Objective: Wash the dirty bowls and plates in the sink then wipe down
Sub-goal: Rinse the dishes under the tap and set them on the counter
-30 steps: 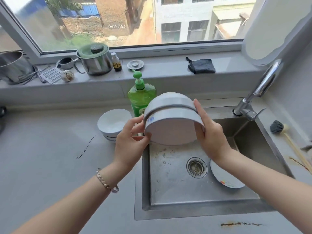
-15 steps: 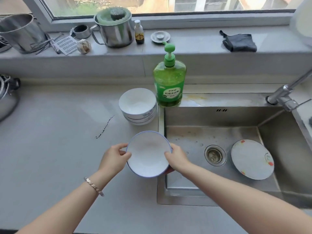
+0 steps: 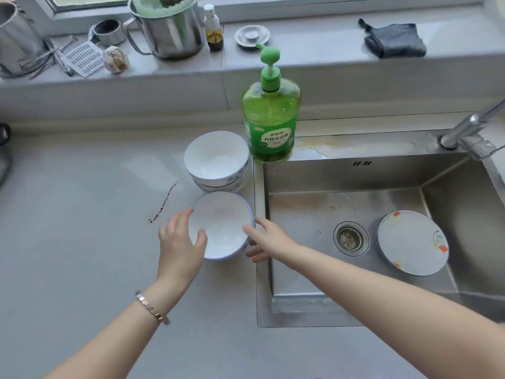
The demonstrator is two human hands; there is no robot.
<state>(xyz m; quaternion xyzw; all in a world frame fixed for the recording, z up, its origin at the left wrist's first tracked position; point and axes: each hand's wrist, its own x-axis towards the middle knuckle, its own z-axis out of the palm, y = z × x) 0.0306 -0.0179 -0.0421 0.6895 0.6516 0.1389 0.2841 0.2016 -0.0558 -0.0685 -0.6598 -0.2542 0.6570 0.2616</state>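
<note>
A blue-rimmed bowl [image 3: 221, 225] is held upright on the countertop [image 3: 82, 214], just left of the sink [image 3: 341, 176].
The left hand [image 3: 180, 243] is curled round its left rim, with the thumb laid over the inside. The right hand [image 3: 269, 240] is spread loosely, fingers straight against the right side. A stack of bowls [image 3: 216, 160] is seen just behind, beside the green dish-soap bottle [image 3: 270, 124]. Patterned plates [image 3: 410, 242] are stacked in the sink beside the drain [image 3: 350, 238].

Steel pot [image 3: 175, 31], garlic [image 3: 116, 60], grater [image 3: 82, 61] on windowsill [image 3: 314, 53].

- bowl [image 3: 222, 225] on counter [image 3: 82, 214] between my left hand [image 3: 179, 243] and right hand [image 3: 269, 239]
- stack [image 3: 217, 160] just behind it
- soap [image 3: 270, 119] right of stack
- plates [image 3: 411, 242] in sink [image 3: 341, 176], right of drain [image 3: 350, 237]
</note>
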